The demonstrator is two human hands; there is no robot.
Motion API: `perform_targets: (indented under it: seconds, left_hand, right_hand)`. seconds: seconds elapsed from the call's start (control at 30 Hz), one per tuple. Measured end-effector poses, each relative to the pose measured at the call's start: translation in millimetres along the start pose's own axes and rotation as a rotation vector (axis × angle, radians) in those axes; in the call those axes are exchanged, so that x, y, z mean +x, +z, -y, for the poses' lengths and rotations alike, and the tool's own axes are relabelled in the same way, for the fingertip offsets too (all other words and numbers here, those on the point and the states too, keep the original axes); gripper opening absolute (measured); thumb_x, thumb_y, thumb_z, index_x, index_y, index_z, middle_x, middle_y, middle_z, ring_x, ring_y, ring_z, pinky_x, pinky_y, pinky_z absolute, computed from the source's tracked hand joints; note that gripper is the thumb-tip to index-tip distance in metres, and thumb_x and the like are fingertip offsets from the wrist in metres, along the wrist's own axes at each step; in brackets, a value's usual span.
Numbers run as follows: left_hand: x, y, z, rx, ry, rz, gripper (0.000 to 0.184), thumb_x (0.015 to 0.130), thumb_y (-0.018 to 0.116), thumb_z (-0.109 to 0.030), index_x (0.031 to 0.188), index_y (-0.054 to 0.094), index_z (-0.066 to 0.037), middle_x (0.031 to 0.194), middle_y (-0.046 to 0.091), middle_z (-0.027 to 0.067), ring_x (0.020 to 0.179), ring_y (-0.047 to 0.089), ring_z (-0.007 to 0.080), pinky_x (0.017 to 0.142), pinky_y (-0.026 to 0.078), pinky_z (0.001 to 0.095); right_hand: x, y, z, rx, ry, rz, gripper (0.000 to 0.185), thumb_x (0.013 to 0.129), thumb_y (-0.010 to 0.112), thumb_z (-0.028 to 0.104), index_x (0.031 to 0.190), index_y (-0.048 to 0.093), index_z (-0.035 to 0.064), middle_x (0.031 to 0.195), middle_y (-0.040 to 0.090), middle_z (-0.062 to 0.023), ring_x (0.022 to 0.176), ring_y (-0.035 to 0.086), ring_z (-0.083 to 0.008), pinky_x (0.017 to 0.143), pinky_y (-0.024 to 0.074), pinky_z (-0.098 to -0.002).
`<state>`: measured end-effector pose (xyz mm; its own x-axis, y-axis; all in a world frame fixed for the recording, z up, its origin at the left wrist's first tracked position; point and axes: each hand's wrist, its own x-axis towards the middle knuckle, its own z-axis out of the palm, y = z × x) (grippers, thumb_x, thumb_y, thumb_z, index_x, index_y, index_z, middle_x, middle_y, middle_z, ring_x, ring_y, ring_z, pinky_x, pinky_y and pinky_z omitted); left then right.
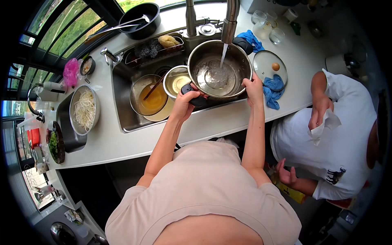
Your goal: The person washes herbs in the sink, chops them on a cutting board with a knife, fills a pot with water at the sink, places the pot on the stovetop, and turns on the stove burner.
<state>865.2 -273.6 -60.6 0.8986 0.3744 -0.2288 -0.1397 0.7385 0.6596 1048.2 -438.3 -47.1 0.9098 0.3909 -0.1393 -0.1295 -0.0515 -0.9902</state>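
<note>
A steel pot [216,77] is tilted under the tap [230,24], and water runs down into it. My left hand [184,103] is closed around the pot's black handle at its lower left. On the right side, my right hand [254,89] pinches the pot's rim. A second black handle [243,45] shows at the pot's far side. Just left of the pot, a metal bowl [177,81] sits in the sink [122,102]. Beside it stands a larger bowl [134,96] of yellowish liquid with a brown stick-like utensil in it.
A bowl of white noodle-like strands [85,111] stands left of the sink, a black pot [141,24] behind. A glass lid [265,61], blue cloths [272,92] and drinking glasses [277,36] lie to the right. Another person [326,134] holds white paper close by.
</note>
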Motion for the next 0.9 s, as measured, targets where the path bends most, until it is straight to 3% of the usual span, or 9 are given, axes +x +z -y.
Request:
perform_targets:
  seconds: [0.47, 0.9]
  left_hand:
    - [-2.6, 1.2, 0.5, 0.011, 0.014, 0.011, 0.012, 0.078, 0.057, 0.0, 0.088, 0.053, -0.005, 0.085, 0.062, 0.0078, 0.082, 0.062, 0.0202, 0.084, 0.05, 0.0365]
    - [-3.3, 5.5, -1.5, 0.014, -0.022, -0.017, 0.011, 0.078, 0.055, 0.0, 0.088, 0.053, -0.003, 0.086, 0.063, 0.0099, 0.082, 0.063, 0.021, 0.084, 0.05, 0.0355]
  right_hand:
    - [0.2, -0.2, -4.3, 0.014, -0.018, 0.006, 0.039, 0.064, 0.047, -0.004, 0.1, 0.061, -0.0023, 0.074, 0.055, 0.0015, 0.062, 0.045, -0.006, 0.055, 0.0357, -0.021]
    - [0.5, -4.1, -5.1, -0.022, 0.033, -0.005, 0.039, 0.064, 0.047, -0.004, 0.1, 0.062, -0.0023, 0.076, 0.057, 0.0004, 0.065, 0.048, -0.008, 0.059, 0.0393, -0.022]
